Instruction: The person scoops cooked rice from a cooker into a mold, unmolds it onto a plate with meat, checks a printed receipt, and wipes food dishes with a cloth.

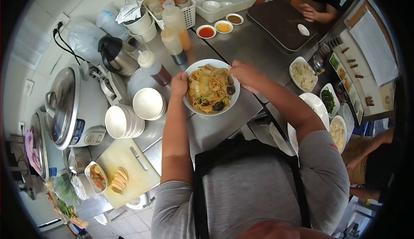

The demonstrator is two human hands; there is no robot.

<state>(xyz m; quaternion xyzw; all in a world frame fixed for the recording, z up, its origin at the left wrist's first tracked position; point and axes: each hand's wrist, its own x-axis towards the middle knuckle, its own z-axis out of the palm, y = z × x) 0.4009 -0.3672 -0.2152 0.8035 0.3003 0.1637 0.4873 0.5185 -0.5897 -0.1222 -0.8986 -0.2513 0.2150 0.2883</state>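
Observation:
A white bowl (187,102) full of noodles with cabbage and dark mushroom pieces (211,88) is held level between both hands over the steel counter. My left hand (179,84) grips its left rim, fingers closed. At the upper right rim, my right hand (241,73) is closed on the same bowl. Just left of the bowl stand a squeeze bottle of dark sauce (154,67) and another bottle (173,45). Three small sauce dishes, red (206,32), yellow (223,26) and brown (234,19), sit beyond it.
Stacked white bowls (125,121), a rice cooker (71,107) and a cutting board (144,159) with a knife are at the left. A dark tray (276,23) lies at the back right, near another person (319,1). Food dishes (303,74) line the right side.

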